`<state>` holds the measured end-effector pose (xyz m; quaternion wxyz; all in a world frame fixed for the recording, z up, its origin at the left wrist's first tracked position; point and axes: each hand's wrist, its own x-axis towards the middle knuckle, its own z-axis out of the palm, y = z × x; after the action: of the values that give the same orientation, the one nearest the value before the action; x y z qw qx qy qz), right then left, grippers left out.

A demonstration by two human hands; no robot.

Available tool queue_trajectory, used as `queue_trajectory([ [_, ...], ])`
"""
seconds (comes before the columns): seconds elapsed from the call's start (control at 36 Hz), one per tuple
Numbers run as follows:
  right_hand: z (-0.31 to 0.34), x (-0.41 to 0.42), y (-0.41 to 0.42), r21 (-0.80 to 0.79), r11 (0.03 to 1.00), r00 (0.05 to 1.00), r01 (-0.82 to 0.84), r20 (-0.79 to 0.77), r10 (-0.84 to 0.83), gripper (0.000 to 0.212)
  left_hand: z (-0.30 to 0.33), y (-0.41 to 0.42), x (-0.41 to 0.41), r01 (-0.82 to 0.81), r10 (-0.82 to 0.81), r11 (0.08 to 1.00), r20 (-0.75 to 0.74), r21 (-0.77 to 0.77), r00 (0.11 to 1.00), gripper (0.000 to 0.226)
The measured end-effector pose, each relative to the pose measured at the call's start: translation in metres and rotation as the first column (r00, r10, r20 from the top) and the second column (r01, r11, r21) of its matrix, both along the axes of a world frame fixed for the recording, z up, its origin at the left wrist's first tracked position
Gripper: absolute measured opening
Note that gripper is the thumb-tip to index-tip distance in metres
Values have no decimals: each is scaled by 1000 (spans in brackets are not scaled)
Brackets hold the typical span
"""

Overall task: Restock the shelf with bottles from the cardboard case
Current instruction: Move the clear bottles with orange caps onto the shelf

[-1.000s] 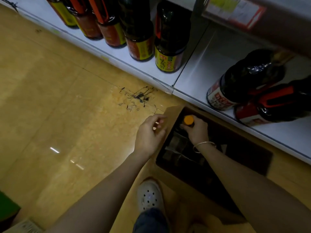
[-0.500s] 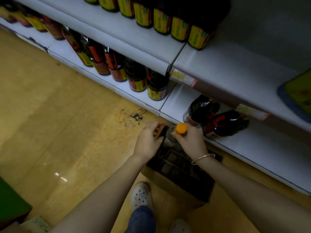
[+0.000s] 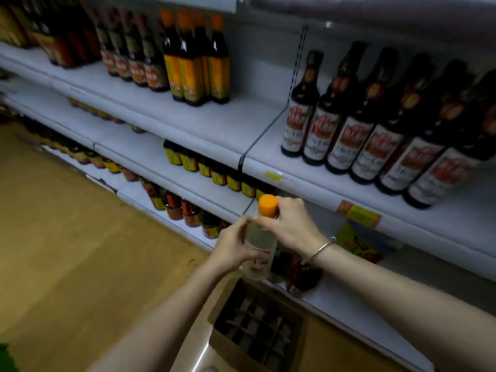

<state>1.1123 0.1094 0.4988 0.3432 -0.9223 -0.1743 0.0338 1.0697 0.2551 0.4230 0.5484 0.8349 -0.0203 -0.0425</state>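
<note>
Bottle (image 3: 259, 247): label partly covered by the left hand (image 3: 233, 249); its print is blurred beyond reading. Neck hidden under the right hand (image 3: 291, 226). Case (image 3: 257, 331): cut off by the lower edge; its cells are dark, contents indistinct. Dark bottles (image 3: 300, 272) lying on the bottom shelf (image 3: 357, 312): largely hidden behind the right wrist, possibly two. Row of bottles (image 3: 375, 146) at right: labels smeared, the last cut by the edge. Both forearms leave the view below.

A tan floor (image 3: 67, 251) lies left, a bracelet (image 3: 319, 249) glints, yellow tags (image 3: 359, 214) show.
</note>
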Motion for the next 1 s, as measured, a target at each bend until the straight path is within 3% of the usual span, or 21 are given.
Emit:
queue_trajectory([
  [0.17, 114, 4, -4, 26, 998, 984, -53, 173, 48, 48, 111, 1, 11, -37, 38, 999, 154, -7, 987, 63],
  [0.47, 275, 18, -16, 331, 938, 943, -100, 331, -16, 28, 284, -5, 43, -74, 97, 995, 377, -73, 921, 59],
  [0.61, 319, 30, -20, 361, 918, 972, -165, 216, 90, 43, 353, 0, 51, -30, 106, 982, 412, -188, 905, 54],
  [0.69, 331, 39, -24, 391, 894, 974, -220, 131, 183, 64, 387, 7, 59, 35, 82, 967, 436, -253, 896, 53],
  [0.81, 349, 52, -25, 437, 844, 947, -311, 69, 313, 75, 427, 16, 73, 76, 48, 970, 487, -232, 872, 57],
  [1.0, 376, 93, 8, 403, 885, 965, -234, 209, 160, 86, 471, 38, 116, 185, -70, 969, 533, -164, 843, 39],
])
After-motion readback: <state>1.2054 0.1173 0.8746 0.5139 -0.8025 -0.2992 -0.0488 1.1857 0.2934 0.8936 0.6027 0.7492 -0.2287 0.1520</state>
